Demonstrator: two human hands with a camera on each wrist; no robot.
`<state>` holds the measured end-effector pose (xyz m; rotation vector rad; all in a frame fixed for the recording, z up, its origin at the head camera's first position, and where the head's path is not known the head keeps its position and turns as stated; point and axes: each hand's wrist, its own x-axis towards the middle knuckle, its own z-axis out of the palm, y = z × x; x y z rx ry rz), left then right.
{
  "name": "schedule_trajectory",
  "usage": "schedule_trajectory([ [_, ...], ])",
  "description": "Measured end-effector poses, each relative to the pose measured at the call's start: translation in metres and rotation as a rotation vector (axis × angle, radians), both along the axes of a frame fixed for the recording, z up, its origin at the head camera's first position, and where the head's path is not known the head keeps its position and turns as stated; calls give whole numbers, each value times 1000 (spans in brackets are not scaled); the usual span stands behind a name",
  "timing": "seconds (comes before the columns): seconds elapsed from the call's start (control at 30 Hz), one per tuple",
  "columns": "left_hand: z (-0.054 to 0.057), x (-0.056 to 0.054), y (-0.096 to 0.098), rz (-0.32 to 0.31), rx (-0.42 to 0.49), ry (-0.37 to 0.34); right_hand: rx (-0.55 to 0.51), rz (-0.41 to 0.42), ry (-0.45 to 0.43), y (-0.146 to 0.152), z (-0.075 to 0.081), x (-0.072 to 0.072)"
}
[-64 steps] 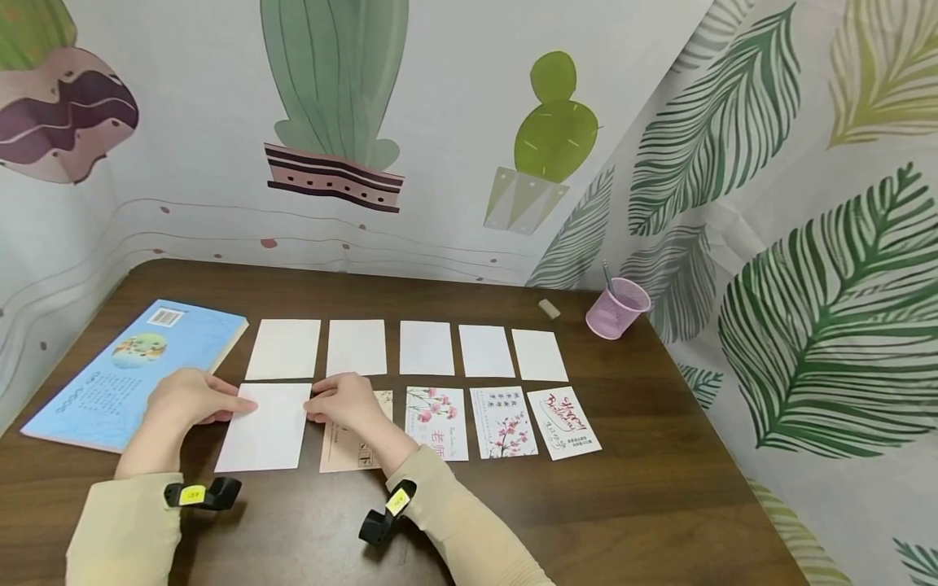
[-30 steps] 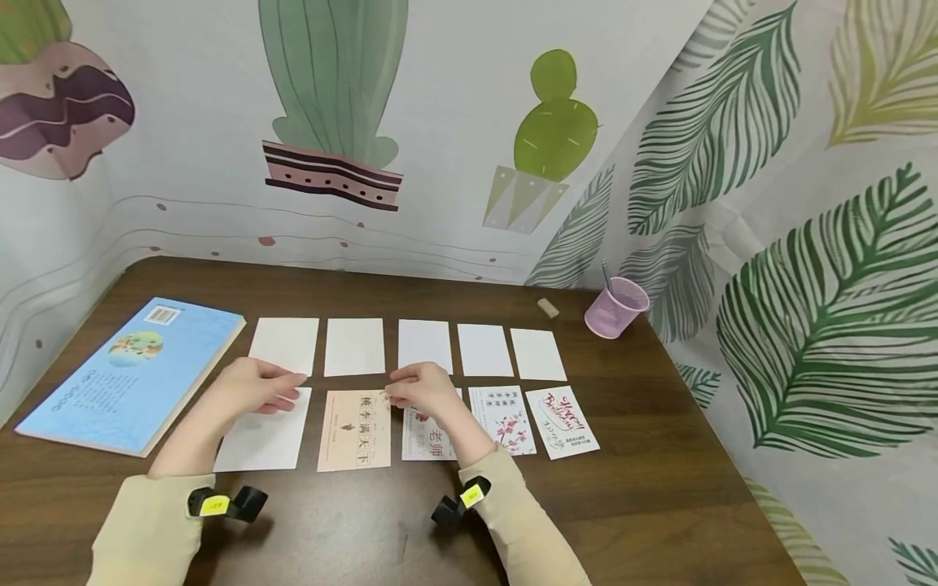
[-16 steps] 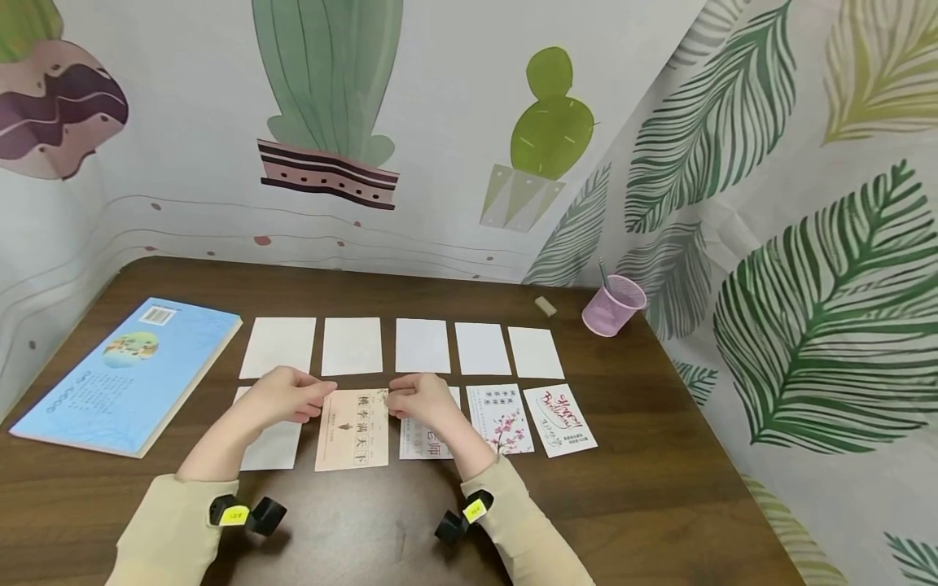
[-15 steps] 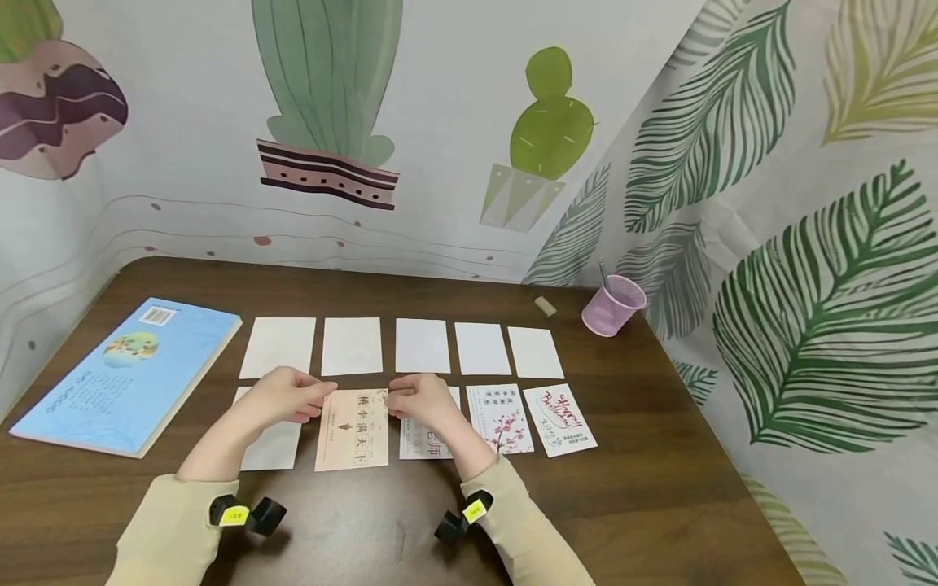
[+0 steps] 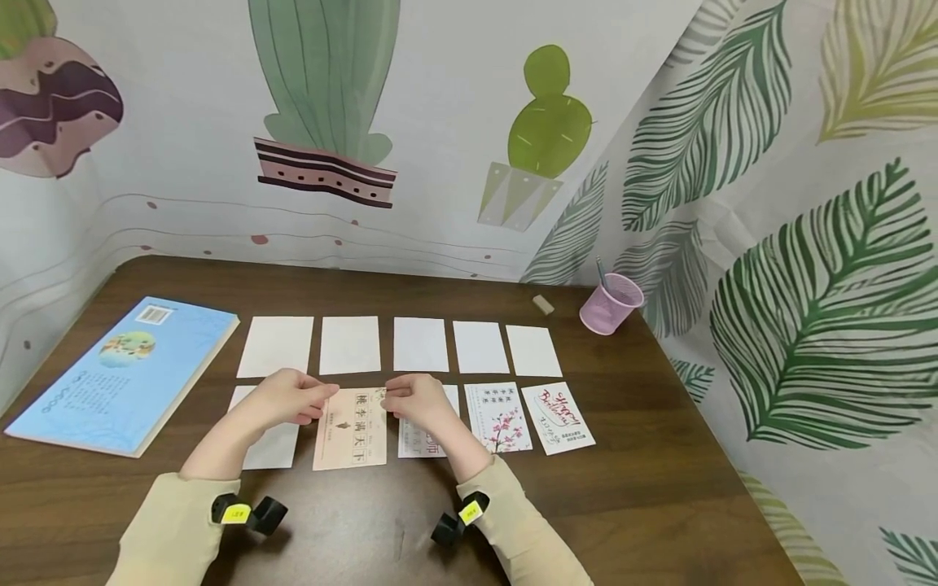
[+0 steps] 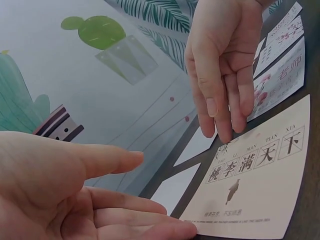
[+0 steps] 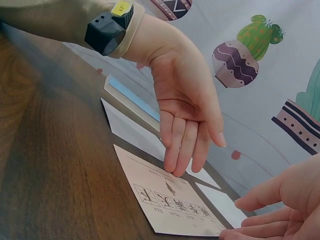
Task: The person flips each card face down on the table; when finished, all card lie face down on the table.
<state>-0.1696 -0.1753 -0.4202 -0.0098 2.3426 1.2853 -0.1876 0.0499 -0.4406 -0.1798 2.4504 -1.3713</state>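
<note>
A beige card point(image 5: 350, 435) with printed characters lies flat on the table between my hands. My left hand point(image 5: 286, 400) touches its upper left edge with straight fingertips, the thumb held apart. At the upper right corner my right hand point(image 5: 421, 403) touches the card with extended fingers. In the left wrist view, the right hand point(image 6: 225, 70) reaches down to the card point(image 6: 260, 185). A blank white card point(image 5: 274, 443) lies partly hidden under my left forearm. To the right, my right hand partly covers a pink flower card point(image 5: 419, 441).
Several blank white cards, such as the far left one point(image 5: 277, 346), form a row behind. Further right lie a blossom card point(image 5: 498, 417) and a red-lettered card point(image 5: 558, 417). A blue book point(image 5: 120, 378), an eraser point(image 5: 543, 305) and a pink pen cup point(image 5: 611, 305) stand around them.
Both hands have left the blank white card at the left and moved right to the beige card's two sides. Over the last half second they have hardly moved.
</note>
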Motion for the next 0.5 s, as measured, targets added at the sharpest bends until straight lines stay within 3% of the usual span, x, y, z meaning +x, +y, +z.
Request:
schedule_trajectory([
  [0.27, 1, 0, 0, 1, -4, -2, -53, -87, 32, -3, -4, -3],
  [0.5, 0, 0, -1, -1, 6, -1, -142, -136, -28, -10, -10, -6],
])
